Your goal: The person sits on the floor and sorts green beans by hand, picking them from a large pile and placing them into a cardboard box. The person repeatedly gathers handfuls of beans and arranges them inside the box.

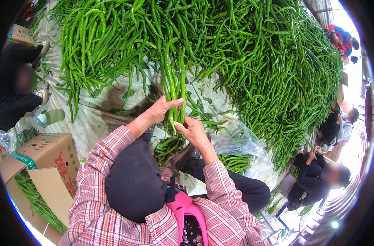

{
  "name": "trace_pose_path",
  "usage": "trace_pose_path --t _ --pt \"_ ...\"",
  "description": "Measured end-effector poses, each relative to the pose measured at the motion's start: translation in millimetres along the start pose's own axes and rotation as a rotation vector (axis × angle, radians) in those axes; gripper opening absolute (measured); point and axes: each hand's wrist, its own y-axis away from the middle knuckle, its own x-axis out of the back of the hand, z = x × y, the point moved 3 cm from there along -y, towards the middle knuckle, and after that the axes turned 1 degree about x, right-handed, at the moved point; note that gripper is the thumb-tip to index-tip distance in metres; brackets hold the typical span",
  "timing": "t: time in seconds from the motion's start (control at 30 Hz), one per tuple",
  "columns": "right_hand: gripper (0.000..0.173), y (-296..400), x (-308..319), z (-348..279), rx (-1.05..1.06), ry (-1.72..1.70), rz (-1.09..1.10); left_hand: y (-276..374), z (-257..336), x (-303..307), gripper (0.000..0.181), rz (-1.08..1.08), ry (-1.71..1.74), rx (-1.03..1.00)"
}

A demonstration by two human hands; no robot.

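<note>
Between my two hands is a small bunch of long green chili peppers (pixel 172 83), pointing away from me. My left hand (pixel 162 110) grips the bunch around its middle, thumb laid across the top. Lower down, my right hand (pixel 193 130) closes its fingers and thumb about the near ends. Beyond my hands rises a large heap of green chili peppers (pixel 266 61), spread over a pale ground sheet (pixel 113 95). Below my hands, between my legs, lies a smaller pile of peppers (pixel 168 149). Its lower part is hidden by my legs.
An open cardboard box (pixel 48 153) holding peppers stands at my left, near a green bottle (pixel 51 118). Clear plastic film (pixel 242 141) lies to my right, beside more peppers (pixel 234 163). Another person (pixel 316 181) sits at the right; one person (pixel 17 86) sits at the left.
</note>
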Motion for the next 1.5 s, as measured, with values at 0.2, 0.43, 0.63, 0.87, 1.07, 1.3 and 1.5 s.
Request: trace_pose_path --t 0.2,0.43,0.63,0.87,1.07,1.3,1.5 --pt "0.037 1 7 -6 0.087 0.125 0.02 9 11 1 0.031 0.079 -0.058 -0.045" --pt "0.034 -17 52 -10 0.022 -0.516 0.134 18 20 14 0.023 0.208 -0.134 -0.079" --pt "0.033 -12 66 -25 -0.011 -0.612 0.089 25 32 10 0.021 0.256 -0.141 -0.138" --pt "0.035 -9 15 -18 0.029 0.191 -0.09 25 44 -9 0.063 -0.03 0.072 -0.117" --pt "0.032 -20 23 -16 0.013 0.026 -0.259 30 40 -4 0.047 0.016 -0.05 -0.091" --pt "0.057 -63 49 -40 0.157 -0.099 0.25 22 27 -2 0.037 0.224 -0.718 -0.264" --pt "0.031 -94 -1 -33 -0.08 -0.837 0.273 22 22 -8 0.052 0.317 -1.146 -0.397"
